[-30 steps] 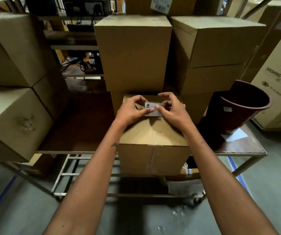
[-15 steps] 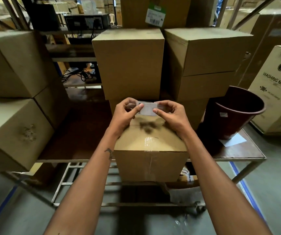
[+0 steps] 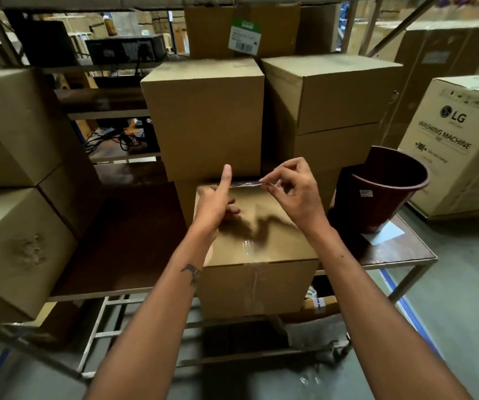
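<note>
A small white label (image 3: pixel 248 184) is held edge-on above the far edge of a taped cardboard box (image 3: pixel 261 241) on the brown shelf. My right hand (image 3: pixel 293 194) pinches the label's right end between thumb and fingertips. My left hand (image 3: pixel 218 200) has its thumb pointing up against the label's left end. Its other fingers are curled underneath. How those fingers hold the label is hidden by the thumb.
Cardboard boxes (image 3: pixel 206 116) are stacked behind the taped box and on the left (image 3: pixel 15 249). A dark red bucket (image 3: pixel 382 189) stands on the shelf (image 3: pixel 134 241) at the right beside a white paper (image 3: pixel 382 235). An LG washing machine carton (image 3: pixel 460 145) stands on the floor.
Both hands have lifted the label off the box top and turned it flat, edge-on to me. My left thumb has straightened upward. The view has tilted up slightly.
</note>
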The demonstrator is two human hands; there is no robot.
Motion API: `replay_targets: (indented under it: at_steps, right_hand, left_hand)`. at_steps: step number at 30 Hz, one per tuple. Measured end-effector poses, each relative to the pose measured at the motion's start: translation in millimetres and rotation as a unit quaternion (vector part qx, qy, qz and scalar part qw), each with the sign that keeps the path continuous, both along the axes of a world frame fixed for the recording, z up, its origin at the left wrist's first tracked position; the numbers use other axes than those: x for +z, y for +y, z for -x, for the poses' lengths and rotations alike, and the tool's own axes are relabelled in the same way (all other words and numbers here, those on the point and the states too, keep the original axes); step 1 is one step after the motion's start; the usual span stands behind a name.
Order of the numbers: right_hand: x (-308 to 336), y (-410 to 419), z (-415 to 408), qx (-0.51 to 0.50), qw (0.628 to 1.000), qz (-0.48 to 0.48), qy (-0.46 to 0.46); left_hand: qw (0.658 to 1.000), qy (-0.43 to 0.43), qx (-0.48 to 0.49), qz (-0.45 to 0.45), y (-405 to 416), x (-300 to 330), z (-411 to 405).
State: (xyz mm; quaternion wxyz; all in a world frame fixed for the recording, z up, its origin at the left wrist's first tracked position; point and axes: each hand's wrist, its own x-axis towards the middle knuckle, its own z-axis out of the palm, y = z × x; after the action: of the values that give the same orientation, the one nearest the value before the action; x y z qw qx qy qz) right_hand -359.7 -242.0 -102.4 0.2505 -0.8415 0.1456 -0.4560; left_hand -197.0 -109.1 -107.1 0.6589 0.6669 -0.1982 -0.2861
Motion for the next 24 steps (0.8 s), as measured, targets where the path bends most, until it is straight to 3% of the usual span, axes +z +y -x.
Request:
replay_targets:
  at_steps: [2, 4, 8, 12, 15, 18, 24]
  right_hand:
    - [-1, 4, 10, -0.011, 1.0, 0.017, 0.004]
    - [-3, 6, 26, 0.0, 1.0, -0.003, 0.011]
    - [-9, -1, 71, 0.012, 0.991, -0.113, 0.075]
    - [-17, -42, 102, -0.078, 0.944, -0.319, 0.023]
    - [-14, -87, 123, -0.067, 0.92, -0.385, 0.023]
    - [-13, -130, 151, -0.07, 0.9, -0.43, 0.022]
    - [-24, -231, 183, -0.216, 0.883, -0.416, -0.027]
  left_hand:
    - [0.991, 0.098, -0.035, 0.079, -14, 0, 7]
    - [0.984, 0.12, -0.019, 0.127, -28, -2, 13]
    - [0.991, 0.03, -0.033, 0.127, -62, 0, 40]
    - [0.987, -0.047, -0.138, 0.07, -104, 6, 79]
    - [0.976, -0.144, -0.163, 0.029, -145, 7, 110]
    - [0.97, -0.173, -0.17, 0.0, -190, 4, 137]
    - [0.967, -0.048, -0.248, -0.018, -267, -17, 186]
